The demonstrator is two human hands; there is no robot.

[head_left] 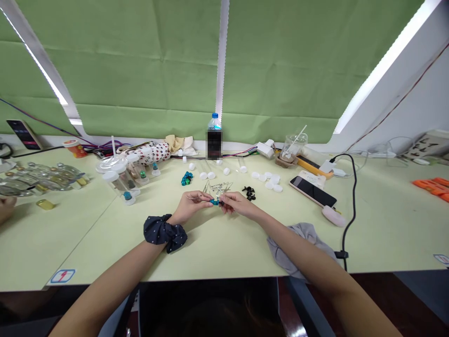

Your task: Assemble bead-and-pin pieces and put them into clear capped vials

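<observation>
My left hand point(192, 202) and my right hand point(234, 203) meet over the pale green table point(217, 243), fingers pinched. Between them is a small teal bead point(212, 201) with a thin metal pin; my left fingers grip the pin and bead, my right fingers pinch a tiny dark piece at its right end. A dark dotted scrunchie point(164, 232) sits on my left wrist. Just beyond my hands lie loose metal pins point(218, 188), a cluster of teal beads point(186, 178) and a small heap of black beads point(249, 192).
White caps point(270, 180) lie scattered behind. Clear vials point(121, 180) stand at left, a water bottle point(214, 135) at the back, a phone point(313, 191) and black cable point(351, 206) at right, grey cloth point(298, 234) under my right forearm. Another person's hand point(6, 207) shows far left.
</observation>
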